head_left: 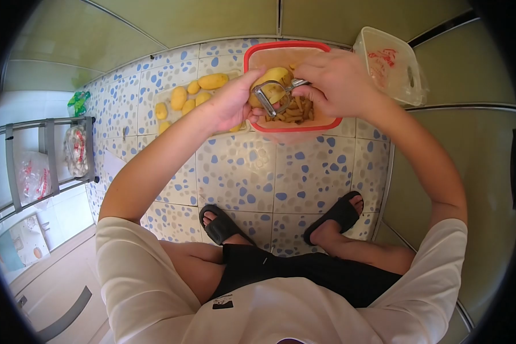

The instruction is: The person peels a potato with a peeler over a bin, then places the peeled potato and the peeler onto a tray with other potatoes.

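Observation:
My left hand [235, 101] is closed around a partly peeled yellow potato [276, 77], above a bin with a red rim [247, 60]. In my right hand [339, 80] is a metal Y-shaped peeler [265, 101], its blade end lying against the potato's near side. Brown potato peels [297, 112] lie inside the bin below both hands. Left of the bin, several whole yellow potatoes [179, 97] sit together on a clear tray or sheet, partly hidden by my left forearm.
A translucent plastic container [387, 63] with red print stands right of the bin against greenish cabinets [321, 20]. A metal rack [49, 135] with plastic bags stands at the left. My sandalled feet [226, 223] rest on the tiled floor [235, 172].

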Demonstrator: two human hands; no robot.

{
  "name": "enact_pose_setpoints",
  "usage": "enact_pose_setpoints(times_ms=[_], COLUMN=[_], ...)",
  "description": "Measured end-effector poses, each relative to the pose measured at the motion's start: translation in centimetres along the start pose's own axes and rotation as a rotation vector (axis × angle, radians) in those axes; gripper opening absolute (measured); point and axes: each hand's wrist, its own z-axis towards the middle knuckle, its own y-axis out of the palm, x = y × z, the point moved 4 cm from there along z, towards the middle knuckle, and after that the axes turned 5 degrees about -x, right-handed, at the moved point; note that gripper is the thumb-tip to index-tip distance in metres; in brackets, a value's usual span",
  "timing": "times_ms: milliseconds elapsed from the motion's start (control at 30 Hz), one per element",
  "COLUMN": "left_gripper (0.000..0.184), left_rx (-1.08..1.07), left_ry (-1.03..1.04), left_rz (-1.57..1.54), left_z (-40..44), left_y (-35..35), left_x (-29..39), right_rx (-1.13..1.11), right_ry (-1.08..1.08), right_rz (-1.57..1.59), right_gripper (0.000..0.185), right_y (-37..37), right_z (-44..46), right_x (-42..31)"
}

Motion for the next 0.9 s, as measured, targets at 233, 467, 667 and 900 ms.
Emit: enact_pose_setpoints(times_ms=[233,467,667,900], left_gripper=[0.050,0.048,0.048,0.046], left_rx=[0.157,0.076,0.119,0.122], left_ry=[0.021,0.061,0.066,0.009], left_rz=[0.125,0.155,0.172,0.119], left_z=[-0.2,-2.5,-1.4,-0.4], left_y=[0.4,-0.9,-1.7,0.0], left_x=[0.4,1.1,1.1,1.0], right_rx=[-0.066,-0.081,-0.048,0.022], right_ry=[0.080,0.364,0.262,0.021], right_rz=[0.025,-0.055,0.130,0.041], right_gripper=[0.023,0.022,0.028,0.023], right_y=[0.4,-0.1,-0.9,-0.2], right_z=[-0.3,-4.4,-2.8,-0.2], right_x=[0.6,8.8,5.9,-0.2])
